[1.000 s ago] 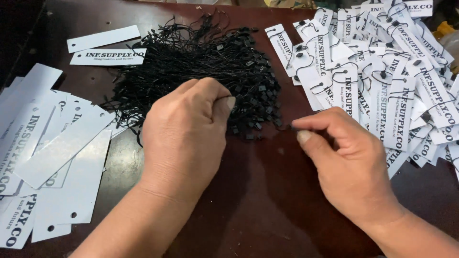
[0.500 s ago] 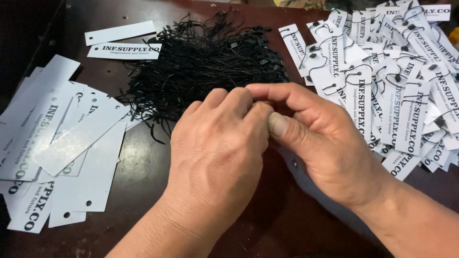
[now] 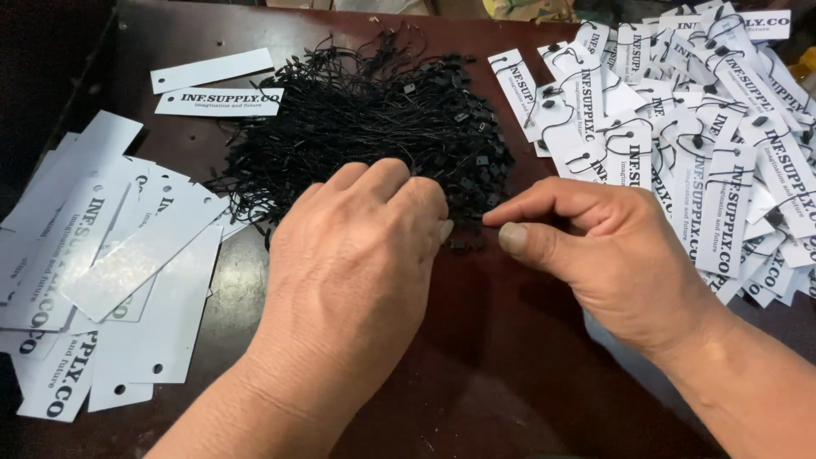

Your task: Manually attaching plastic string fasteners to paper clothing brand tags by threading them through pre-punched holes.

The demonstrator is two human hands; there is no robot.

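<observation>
Half a second ago the hands were pressed together; now the right hand has been pulled apart from the left hand. The pile of black strings, a tangled heap mid-tabletop, is touched by curled left fingers. Right fingers are pinched together; whether a string is held can't be told.

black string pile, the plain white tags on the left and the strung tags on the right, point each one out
black string pile point(image 3: 365, 127), head view, on the tangled middle.
plain white tags point(image 3: 127, 272), head view, on a bare tag's face.
strung tags point(image 3: 722, 204), head view, on one tag's white face.
</observation>
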